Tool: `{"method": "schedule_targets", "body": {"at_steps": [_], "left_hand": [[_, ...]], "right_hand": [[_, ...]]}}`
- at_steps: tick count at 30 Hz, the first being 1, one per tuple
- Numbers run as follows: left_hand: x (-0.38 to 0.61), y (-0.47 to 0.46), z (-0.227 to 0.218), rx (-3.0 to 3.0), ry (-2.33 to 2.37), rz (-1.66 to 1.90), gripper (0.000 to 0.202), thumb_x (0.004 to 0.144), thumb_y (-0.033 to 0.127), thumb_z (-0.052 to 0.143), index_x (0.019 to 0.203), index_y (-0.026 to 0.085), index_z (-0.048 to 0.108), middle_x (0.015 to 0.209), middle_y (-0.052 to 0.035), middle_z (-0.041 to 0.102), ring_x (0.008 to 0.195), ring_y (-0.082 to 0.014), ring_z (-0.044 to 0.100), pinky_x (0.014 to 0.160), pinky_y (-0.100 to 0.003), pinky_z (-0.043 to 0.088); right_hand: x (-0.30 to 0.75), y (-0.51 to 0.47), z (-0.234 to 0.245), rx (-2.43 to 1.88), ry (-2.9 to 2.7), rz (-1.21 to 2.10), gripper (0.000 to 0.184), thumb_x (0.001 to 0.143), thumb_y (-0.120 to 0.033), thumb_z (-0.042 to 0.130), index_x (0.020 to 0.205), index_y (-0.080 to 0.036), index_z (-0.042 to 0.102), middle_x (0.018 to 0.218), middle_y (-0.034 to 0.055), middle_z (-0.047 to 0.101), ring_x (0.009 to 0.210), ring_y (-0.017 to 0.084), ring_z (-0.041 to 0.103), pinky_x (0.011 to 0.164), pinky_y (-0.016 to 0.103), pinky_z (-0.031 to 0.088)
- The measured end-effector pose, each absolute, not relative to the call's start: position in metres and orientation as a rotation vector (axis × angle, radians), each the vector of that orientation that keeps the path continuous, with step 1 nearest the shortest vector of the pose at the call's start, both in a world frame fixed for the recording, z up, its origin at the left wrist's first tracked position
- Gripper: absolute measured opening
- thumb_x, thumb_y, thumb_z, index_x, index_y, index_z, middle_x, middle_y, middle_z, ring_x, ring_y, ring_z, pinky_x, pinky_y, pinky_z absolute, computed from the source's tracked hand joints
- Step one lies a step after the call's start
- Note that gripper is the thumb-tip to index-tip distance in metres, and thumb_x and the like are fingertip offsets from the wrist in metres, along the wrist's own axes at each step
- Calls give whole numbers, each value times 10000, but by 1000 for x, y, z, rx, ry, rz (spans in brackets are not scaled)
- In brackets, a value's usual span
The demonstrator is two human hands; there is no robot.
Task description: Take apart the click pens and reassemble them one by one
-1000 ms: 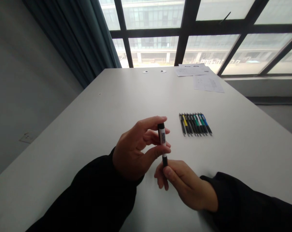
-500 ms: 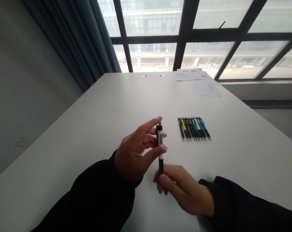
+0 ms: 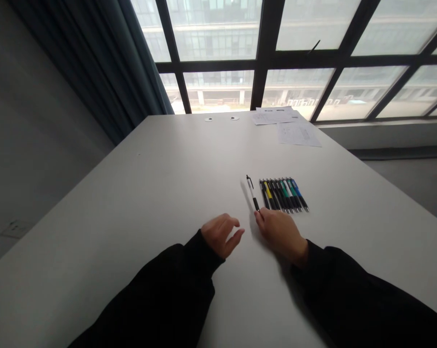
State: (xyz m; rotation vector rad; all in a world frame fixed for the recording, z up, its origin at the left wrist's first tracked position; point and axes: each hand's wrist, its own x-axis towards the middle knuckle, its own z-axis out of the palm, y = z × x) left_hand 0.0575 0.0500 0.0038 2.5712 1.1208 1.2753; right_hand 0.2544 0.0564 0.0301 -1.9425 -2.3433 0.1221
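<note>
In the head view, the black-and-white pen lay on the table at 11 o'clock from the right hand, its lower end touching that hand, though whether it was gripped could not be told. The left hand was half open and empty, with the pen at its 1 o'clock. A row of pens lay at the pen's 3 o'clock. The pen's white band was too small to read.

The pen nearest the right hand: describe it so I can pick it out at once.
On the white table, find the row of side-by-side pens below the papers. Just left of that row, a black-and-white pen lies slanted, its lower end by the fingertips of the right hand. Unlike its neighbours, it lies alone, apart from the row.
</note>
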Motion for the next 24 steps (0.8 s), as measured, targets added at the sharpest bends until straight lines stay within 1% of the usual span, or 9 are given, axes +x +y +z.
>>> {"method": "schedule_targets", "body": {"at_steps": [5,13,15,17,18,19,20,22,24], "left_hand": [[60,51,8,2831,1089,1169,232,904,235,522,678,189,549,571,6,534,493,-118,470,482,-272,330],[57,51,1,2866,1086,1150,261,893,221,552,634,188,546,546,16,521,471,-106,451,446,-276,279],[50,65,6,2818,1049,1190,276,894,236,587,624,190,559,554,24,517,477,-97,446,444,-263,301],[38,92,16,2589,1073,1338,273,889,287,629,638,189,586,581,36,519,526,-85,474,473,-217,376],[30,108,23,2490,1089,1406,268,914,334,600,696,179,619,629,35,534,574,-78,501,509,-187,423],[22,125,31,2408,1101,1468,310,946,397,533,824,141,660,730,22,564,649,-74,536,577,-160,477],[13,140,39,2352,1104,1516,366,966,420,489,983,94,652,870,-2,600,755,-75,579,674,-167,519],[-1,159,56,2277,1086,1580,425,980,404,491,1231,65,549,1150,-70,596,974,-130,618,849,-284,551],[-11,156,69,2240,1053,1595,405,956,350,567,1292,129,516,1281,-102,567,1088,-215,613,897,-419,545]], "right_hand": [[254,60,28,-2025,-2347,105,431,1023,-309,317,849,-132,670,773,135,733,698,226,704,606,272,414],[257,58,28,-2050,-2359,93,496,1021,-324,314,821,-118,719,774,158,739,730,239,714,669,295,464],[257,58,27,-2044,-2356,88,499,1017,-322,321,815,-117,729,767,161,737,726,243,714,666,299,465],[258,57,25,-2035,-2352,76,501,1010,-327,333,800,-112,735,754,168,733,719,246,710,649,299,458],[258,56,24,-2028,-2352,67,506,1007,-339,341,786,-108,734,745,172,729,712,244,707,638,296,451],[257,54,23,-2018,-2352,55,516,1005,-358,347,770,-103,729,735,175,724,702,240,701,626,293,442],[257,51,23,-2002,-2355,40,529,1005,-384,349,759,-101,722,726,175,718,689,233,693,612,289,431],[258,43,23,-1940,-2371,0,555,1009,-430,333,756,-104,703,720,163,707,658,214,669,594,287,409],[264,30,25,-1830,-2408,-40,552,1017,-446,306,783,-116,682,737,140,696,654,198,642,599,288,398]]}}
